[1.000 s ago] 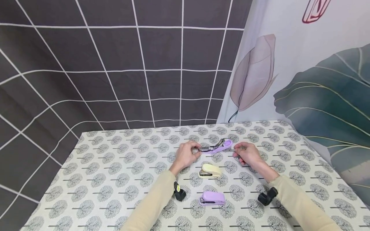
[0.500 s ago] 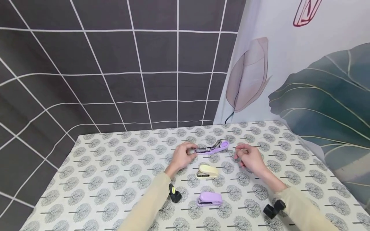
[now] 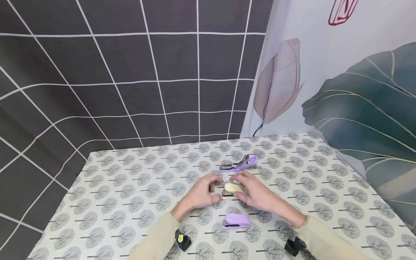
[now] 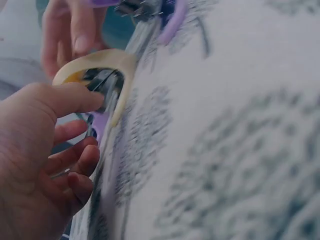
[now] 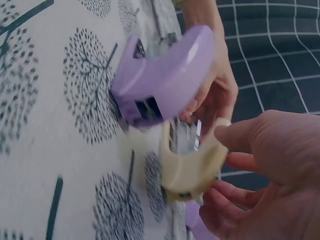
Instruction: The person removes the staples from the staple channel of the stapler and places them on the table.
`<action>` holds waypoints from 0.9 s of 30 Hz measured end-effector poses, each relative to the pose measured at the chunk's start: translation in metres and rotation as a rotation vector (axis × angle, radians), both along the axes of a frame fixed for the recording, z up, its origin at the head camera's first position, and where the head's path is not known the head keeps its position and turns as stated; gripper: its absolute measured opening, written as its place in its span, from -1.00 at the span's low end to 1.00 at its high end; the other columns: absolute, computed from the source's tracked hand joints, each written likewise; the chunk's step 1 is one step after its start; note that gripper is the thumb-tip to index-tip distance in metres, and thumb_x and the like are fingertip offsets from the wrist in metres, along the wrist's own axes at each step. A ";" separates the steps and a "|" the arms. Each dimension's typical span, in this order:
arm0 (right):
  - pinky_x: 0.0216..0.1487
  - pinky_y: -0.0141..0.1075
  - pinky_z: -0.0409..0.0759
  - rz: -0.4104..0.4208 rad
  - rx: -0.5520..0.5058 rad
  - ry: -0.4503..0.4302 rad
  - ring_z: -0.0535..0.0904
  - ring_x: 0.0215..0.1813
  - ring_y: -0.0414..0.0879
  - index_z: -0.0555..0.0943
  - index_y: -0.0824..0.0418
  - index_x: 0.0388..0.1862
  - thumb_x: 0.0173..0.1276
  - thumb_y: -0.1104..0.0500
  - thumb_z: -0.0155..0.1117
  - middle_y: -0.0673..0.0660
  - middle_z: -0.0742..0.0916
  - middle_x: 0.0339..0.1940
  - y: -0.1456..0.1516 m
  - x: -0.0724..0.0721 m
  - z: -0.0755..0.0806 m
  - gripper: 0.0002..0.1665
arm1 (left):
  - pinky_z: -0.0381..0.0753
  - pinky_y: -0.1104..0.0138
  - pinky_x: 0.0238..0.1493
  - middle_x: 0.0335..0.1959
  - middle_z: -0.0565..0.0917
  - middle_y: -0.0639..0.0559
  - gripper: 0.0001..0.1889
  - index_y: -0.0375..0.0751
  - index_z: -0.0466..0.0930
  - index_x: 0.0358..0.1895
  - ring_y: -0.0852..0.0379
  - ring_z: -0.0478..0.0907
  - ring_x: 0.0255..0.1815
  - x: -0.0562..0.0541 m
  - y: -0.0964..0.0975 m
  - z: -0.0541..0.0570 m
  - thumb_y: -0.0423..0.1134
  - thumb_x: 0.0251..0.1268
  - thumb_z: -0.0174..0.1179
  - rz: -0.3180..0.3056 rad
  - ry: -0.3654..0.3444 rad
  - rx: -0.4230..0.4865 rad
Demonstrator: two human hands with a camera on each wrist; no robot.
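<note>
A cream stapler (image 3: pixel 233 187) sits on the patterned cloth between both hands. My left hand (image 3: pixel 199 193) is at its front end, fingers loosely bent and thumb apart from them; the left wrist view has the thumb (image 4: pixel 80 99) overlapping the stapler's mouth. Around the rear end, my right hand (image 3: pixel 260 191) spreads thumb and fingers on either side, its thumb (image 5: pixel 240 134) overlapping the stapler's top in the right wrist view. Beyond them lies a purple stapler (image 3: pixel 245 164) with its top swung up and the metal inside exposed.
Nearer the body is a closed purple stapler (image 3: pixel 237 220), which looms large in the right wrist view. The cloth-covered table (image 3: pixel 130 195) ends at a dark gridded curtain (image 3: pixel 130 72) behind and a pale printed curtain (image 3: pixel 286 21) on the right.
The left hand has let go of the far, opened purple stapler and come nearer the body. The right hand has moved left to the cream stapler.
</note>
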State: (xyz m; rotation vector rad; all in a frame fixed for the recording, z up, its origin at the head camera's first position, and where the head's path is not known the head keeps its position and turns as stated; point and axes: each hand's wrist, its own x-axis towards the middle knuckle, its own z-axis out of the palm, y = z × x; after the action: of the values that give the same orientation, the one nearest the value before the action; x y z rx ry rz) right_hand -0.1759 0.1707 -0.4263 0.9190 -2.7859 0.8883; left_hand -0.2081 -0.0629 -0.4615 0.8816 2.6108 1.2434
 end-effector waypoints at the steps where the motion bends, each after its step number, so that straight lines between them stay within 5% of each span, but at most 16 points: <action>1: -0.17 -0.11 0.60 0.006 0.010 -0.003 0.54 -0.16 -0.03 0.59 0.26 0.13 0.18 0.34 0.45 0.18 0.61 -0.07 -0.002 0.000 -0.001 -0.50 | 0.49 0.39 -0.32 -0.13 0.61 0.06 -0.51 -0.21 0.61 0.09 0.22 0.45 -0.36 0.002 0.003 -0.001 -0.34 0.00 0.48 -0.010 0.007 -0.014; 12: -0.02 0.01 0.62 0.048 0.049 0.023 0.57 -0.04 0.02 0.59 0.18 0.11 0.18 0.41 0.43 0.12 0.64 -0.05 -0.011 -0.006 -0.003 -0.50 | 0.44 0.43 -0.44 -0.39 0.57 0.18 -0.74 -0.16 0.70 -0.18 0.31 0.39 -0.50 0.005 0.015 -0.011 -0.35 0.03 0.50 0.018 0.070 0.020; 27: -0.03 0.02 0.63 0.080 0.047 0.021 0.57 -0.05 0.05 0.56 0.22 0.15 0.22 0.49 0.31 0.17 0.62 -0.06 -0.009 -0.006 0.000 -0.49 | 0.40 0.45 -0.51 -0.45 0.58 0.14 -0.79 -0.18 0.71 -0.27 0.35 0.33 -0.56 0.004 0.017 -0.015 -0.33 0.00 0.52 0.032 0.129 0.036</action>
State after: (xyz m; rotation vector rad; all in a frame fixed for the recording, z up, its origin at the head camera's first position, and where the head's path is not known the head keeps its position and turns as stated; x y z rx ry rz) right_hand -0.1814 0.1621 -0.4262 1.0469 -2.7811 0.8215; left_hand -0.2042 -0.0463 -0.4766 0.9602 2.7200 1.2868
